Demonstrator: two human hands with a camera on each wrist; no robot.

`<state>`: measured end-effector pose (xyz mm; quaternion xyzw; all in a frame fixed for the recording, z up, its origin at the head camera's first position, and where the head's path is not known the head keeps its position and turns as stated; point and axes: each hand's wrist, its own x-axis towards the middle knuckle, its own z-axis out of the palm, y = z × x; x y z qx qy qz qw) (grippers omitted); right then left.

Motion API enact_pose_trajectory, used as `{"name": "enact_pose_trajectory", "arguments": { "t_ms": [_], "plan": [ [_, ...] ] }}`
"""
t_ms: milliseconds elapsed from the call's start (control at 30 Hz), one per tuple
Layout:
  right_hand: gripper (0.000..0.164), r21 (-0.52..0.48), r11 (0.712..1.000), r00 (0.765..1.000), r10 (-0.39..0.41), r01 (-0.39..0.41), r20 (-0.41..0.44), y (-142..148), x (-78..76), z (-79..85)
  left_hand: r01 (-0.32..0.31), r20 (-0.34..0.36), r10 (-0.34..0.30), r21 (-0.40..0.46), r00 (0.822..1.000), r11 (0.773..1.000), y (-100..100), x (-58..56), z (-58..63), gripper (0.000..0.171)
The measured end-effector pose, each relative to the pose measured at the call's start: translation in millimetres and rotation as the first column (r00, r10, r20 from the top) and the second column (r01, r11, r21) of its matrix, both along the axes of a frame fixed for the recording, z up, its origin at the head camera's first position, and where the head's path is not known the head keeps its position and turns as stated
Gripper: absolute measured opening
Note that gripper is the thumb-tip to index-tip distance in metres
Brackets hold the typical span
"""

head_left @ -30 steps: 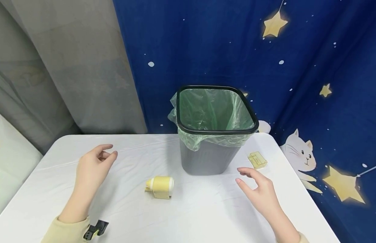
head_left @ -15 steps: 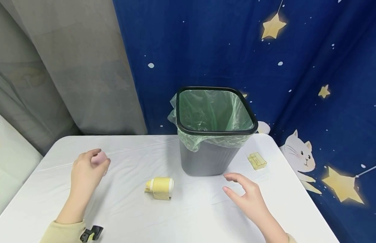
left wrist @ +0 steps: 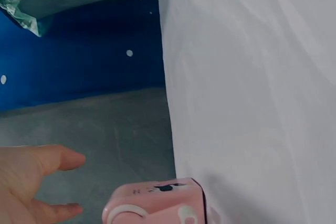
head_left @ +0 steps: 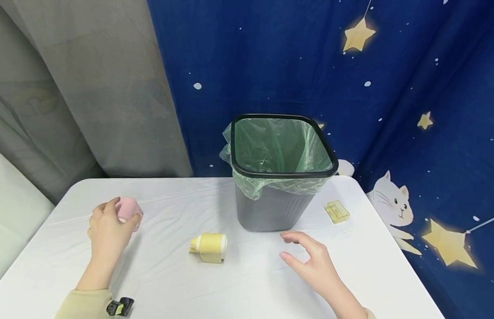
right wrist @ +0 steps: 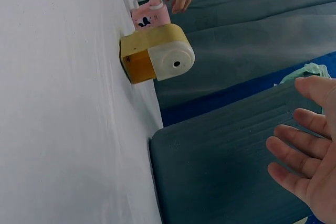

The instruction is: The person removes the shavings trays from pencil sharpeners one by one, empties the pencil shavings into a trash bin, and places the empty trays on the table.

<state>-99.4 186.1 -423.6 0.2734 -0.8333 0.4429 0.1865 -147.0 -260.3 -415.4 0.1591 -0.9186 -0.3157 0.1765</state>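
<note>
In the head view a pink, rounded box-like object (head_left: 129, 208) stands at the table's left, with a white round part and a small black-and-white picture. My left hand (head_left: 110, 226) reaches over it, thumb and fingers spread on either side; in the left wrist view a gap shows between fingertips (left wrist: 73, 159) and the pink object (left wrist: 157, 203). A yellow and white pencil sharpener (head_left: 211, 247) lies mid-table, with an open hollow in its body. My right hand (head_left: 312, 263) hovers right of it, fingers gently bent, holding nothing. A transparent yellow drawer-like box (head_left: 337, 212) lies farther right.
A grey bin (head_left: 270, 208) with a black rim and green liner bag (head_left: 250, 184) stands at the back middle of the white-covered table (head_left: 171, 283). Behind hang a grey curtain (head_left: 111, 88) and a blue starry curtain (head_left: 215, 44).
My left hand has shifted left and lower in view, uncovering the pink object, which stays in nearly the same spot. My right hand has moved left toward the pencil sharpener.
</note>
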Motion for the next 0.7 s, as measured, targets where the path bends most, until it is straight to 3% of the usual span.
{"name": "enact_pose_trajectory", "arguments": {
  "t_ms": [400, 700],
  "plan": [
    [0.040, -0.006, 0.998, 0.998, 0.066, -0.066, 0.024, -12.2, 0.3, 2.7, -0.014, 0.123, 0.014, 0.000, 0.992, 1.000, -10.0, -10.0, -8.6, 0.081],
    [0.041, -0.013, 0.994, 0.992, 0.111, -0.110, 0.054, -22.7, 0.6, 2.2, 0.004, 0.137, -0.003, -0.010, 0.991, 1.000, -14.4, -11.8, -15.8, 0.083]
  ]
}}
